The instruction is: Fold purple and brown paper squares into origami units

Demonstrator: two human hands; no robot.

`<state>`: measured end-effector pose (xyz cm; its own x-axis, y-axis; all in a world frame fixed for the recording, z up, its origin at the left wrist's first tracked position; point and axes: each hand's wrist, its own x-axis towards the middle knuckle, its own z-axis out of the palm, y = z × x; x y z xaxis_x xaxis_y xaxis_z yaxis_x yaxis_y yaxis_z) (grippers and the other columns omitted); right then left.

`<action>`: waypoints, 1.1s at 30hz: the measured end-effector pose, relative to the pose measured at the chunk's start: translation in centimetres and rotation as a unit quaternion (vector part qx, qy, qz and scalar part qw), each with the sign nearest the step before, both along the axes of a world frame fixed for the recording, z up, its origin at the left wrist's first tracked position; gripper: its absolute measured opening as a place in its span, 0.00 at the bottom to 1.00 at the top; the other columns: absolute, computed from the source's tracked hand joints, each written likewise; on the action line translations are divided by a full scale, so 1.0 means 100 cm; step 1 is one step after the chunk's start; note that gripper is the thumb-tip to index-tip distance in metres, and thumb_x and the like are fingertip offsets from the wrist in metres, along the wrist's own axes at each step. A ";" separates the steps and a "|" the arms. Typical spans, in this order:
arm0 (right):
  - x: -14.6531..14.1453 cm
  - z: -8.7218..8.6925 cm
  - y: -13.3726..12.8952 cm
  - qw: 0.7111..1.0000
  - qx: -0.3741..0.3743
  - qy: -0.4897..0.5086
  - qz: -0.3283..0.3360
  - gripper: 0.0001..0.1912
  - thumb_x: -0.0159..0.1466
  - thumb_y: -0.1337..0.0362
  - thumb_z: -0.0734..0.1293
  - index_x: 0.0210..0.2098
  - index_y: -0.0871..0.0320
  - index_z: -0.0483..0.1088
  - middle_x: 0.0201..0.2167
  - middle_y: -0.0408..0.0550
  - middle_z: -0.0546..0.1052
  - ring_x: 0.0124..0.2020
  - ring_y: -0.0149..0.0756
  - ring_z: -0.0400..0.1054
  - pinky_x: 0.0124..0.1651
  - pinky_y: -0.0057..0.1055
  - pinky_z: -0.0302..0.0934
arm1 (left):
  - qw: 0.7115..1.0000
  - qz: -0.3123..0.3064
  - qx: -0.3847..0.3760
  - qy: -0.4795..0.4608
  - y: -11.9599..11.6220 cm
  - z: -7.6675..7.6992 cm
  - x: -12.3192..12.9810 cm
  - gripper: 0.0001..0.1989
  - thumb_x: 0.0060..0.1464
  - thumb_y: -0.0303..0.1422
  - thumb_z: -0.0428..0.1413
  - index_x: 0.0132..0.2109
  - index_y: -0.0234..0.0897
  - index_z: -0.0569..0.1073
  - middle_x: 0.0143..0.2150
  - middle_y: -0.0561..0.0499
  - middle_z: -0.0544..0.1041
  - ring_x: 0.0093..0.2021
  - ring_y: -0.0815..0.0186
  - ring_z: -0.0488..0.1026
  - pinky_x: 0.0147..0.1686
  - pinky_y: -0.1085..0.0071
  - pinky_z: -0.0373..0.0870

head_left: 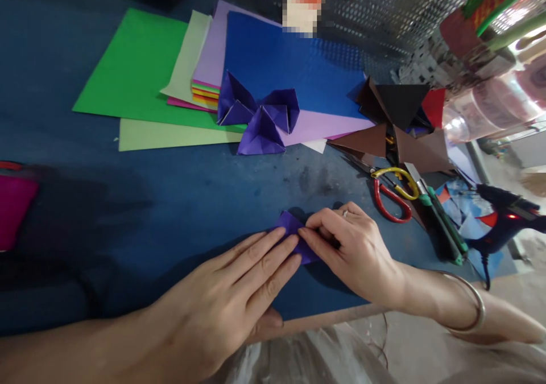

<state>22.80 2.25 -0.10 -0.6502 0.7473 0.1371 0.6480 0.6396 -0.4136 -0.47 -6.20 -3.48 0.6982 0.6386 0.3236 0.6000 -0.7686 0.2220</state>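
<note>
A small piece of purple paper point(292, 222) lies on the blue table near its front edge, partly covered by both hands. My left hand point(243, 284) rests flat on its left side, fingers stretched out. From the right, my right hand point(356, 247) pinches the paper's edge between thumb and index finger; its other fingers are curled under. Further back, a folded purple paper shape point(261, 119) with several points sits partly over stacked coloured sheets.
Behind are a green sheet point(136, 68) and a blue sheet point(277, 60). At right lie scissors point(392, 193), a green-handled cutter point(439, 219), brown paper pieces point(420, 148) and a glue gun point(503, 219). A magenta object point(15, 210) is at far left.
</note>
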 end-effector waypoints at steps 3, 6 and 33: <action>0.000 0.000 0.000 1.000 0.007 -0.004 0.003 0.10 0.73 0.63 0.65 0.34 0.58 0.71 0.19 0.35 0.71 0.21 0.26 0.64 0.38 0.32 0.52 | 1.000 0.001 0.006 0.000 0.002 0.000 0.001 0.28 0.67 0.37 0.53 0.68 0.26 0.65 0.73 0.41 0.63 0.73 0.49 0.59 0.74 0.52 0.48; 0.000 0.000 0.000 1.000 0.009 -0.004 0.005 0.11 0.73 0.62 0.65 0.34 0.59 0.71 0.19 0.34 0.70 0.21 0.26 0.63 0.38 0.31 0.52 | 1.000 -0.003 0.017 0.003 0.004 0.001 0.001 0.26 0.67 0.37 0.52 0.67 0.26 0.67 0.71 0.41 0.66 0.71 0.50 0.62 0.75 0.51 0.46; 0.008 -0.007 -0.001 0.965 0.186 0.049 0.176 0.13 0.69 0.76 0.62 0.46 0.66 0.77 0.44 0.54 0.83 0.43 0.39 0.75 0.47 0.38 0.68 | 0.999 0.008 0.034 -0.024 0.007 0.002 0.006 0.22 0.72 0.39 0.48 0.62 0.26 0.72 0.65 0.41 0.74 0.67 0.52 0.69 0.74 0.52 0.50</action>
<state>23.61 2.15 -0.78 -0.8252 0.3699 0.4269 0.3332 0.9290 -0.1610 0.13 -5.50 -3.33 0.6713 0.6242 0.3997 0.6019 -0.7738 0.1975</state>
